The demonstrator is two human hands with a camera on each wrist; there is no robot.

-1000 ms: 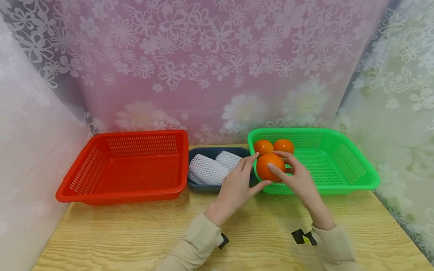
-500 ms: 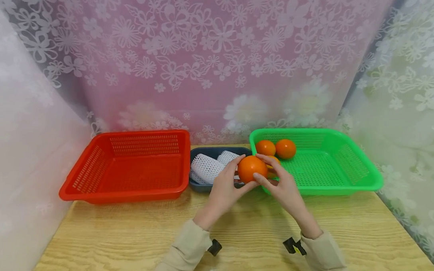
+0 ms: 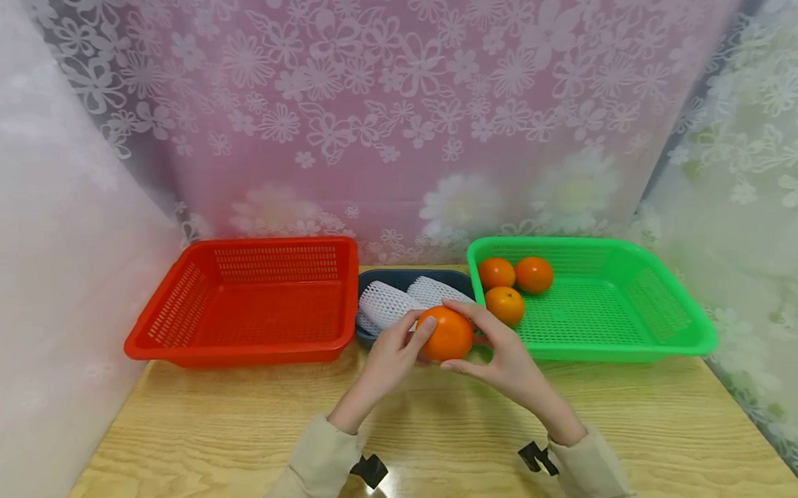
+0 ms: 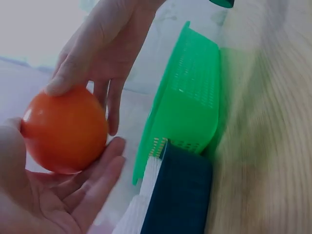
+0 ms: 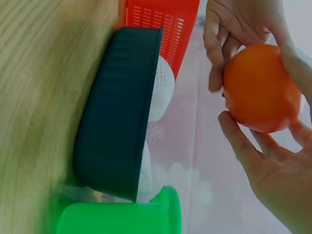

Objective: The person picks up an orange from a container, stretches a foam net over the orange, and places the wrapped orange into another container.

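Both hands hold one orange [image 3: 446, 334] up in front of the dark blue tray [image 3: 366, 336]. My left hand [image 3: 391, 355] grips its left side, the thumb laid over the front of the fruit. From the right, my right hand [image 3: 501, 352] curves round it, fingers at the top and thumb underneath. The left wrist view shows the orange [image 4: 66, 129] with left fingers [image 4: 92, 190] beneath it. In the right wrist view the orange [image 5: 262, 87] sits between the two hands. White foam net sleeves [image 3: 386, 304] lie in the tray, partly hidden behind the hands.
Left of the tray stands a red plastic basket [image 3: 244, 351]. A green basket [image 3: 614, 350] stands to its right, with three oranges [image 3: 504, 306] in its left end. All sit on a wooden table [image 3: 446, 452], before a pink floral curtain [image 3: 380, 96].
The orange has come out from the green basket's left side, moving left and toward me, to the front of the tray. Both hands travelled with it, and the left thumb now lies across it.
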